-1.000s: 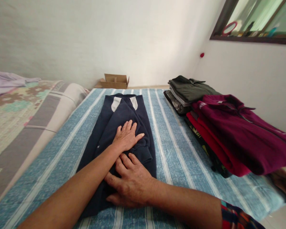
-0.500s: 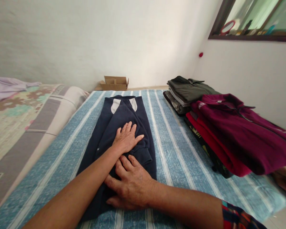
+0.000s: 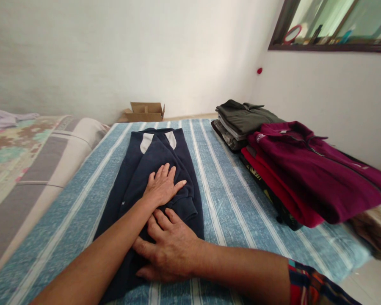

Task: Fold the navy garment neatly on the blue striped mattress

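A navy garment (image 3: 158,154) with white shoulder patches lies folded lengthwise, its sleeves laid over the body. My left hand (image 3: 161,185) rests flat on the middle of it, fingers stretched out and palm down. Closer to me, my right hand (image 3: 173,248) presses on the lower part of the same cloth with its fingers apart, reaching partly under my left wrist. The garment's near end is partly hidden by my right hand and left forearm.
Blue striped bedding (image 3: 222,186) lies beneath everything. To the right sit two piles of folded clothes, one topped by a maroon zip jacket (image 3: 307,169), the other by an olive garment (image 3: 247,116). A cardboard box (image 3: 146,112) stands at the far edge; a patterned quilt (image 3: 34,169) is at left.
The scene has shifted slightly left in the picture as the camera turned. Both hands stay at about the same places on the garment.
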`<state>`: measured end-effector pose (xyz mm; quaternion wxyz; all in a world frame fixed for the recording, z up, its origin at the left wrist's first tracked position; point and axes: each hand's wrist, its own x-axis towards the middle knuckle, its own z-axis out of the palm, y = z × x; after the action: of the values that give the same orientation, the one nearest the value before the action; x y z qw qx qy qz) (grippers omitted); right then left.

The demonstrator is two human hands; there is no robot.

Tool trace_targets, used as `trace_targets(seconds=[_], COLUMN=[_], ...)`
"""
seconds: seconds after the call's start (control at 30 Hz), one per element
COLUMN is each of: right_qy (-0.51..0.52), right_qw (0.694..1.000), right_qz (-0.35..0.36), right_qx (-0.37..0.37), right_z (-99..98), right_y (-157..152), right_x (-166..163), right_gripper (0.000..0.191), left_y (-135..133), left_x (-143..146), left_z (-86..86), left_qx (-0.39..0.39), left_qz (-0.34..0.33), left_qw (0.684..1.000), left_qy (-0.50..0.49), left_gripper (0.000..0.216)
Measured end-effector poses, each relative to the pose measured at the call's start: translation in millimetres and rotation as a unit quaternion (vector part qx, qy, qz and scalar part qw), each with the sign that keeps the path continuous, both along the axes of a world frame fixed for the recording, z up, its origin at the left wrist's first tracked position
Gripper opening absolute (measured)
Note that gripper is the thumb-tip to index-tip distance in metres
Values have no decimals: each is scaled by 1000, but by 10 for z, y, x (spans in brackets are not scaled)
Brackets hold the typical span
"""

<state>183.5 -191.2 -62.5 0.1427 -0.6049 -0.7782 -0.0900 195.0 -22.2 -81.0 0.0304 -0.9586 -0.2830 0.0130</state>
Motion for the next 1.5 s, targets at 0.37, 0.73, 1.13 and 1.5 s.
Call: trace_targets(seconds=[0.37, 0.73, 1.13, 1.5], right_qy=[-4, 2, 25, 42], right_qw=[1000, 1000, 1000, 999], right_qz=[5, -1, 10, 10], right_qx=[-5, 11, -11, -29], right_z=[14, -29, -27, -23], right_y=[7, -11, -14, -16], right_x=[6, -21, -31, -46], right_gripper=[61, 64, 64, 62], left_y=[20, -6, -34, -50], left_x=[-10, -35, -39, -46], left_z=[-28, -14, -7, -13], left_qx=[4, 4, -4, -10], left_qz=[4, -1, 10, 4], left_qw=[1000, 1000, 1000, 1000], left_qy=[-1, -3, 5, 13], left_gripper=[75, 76, 75, 75])
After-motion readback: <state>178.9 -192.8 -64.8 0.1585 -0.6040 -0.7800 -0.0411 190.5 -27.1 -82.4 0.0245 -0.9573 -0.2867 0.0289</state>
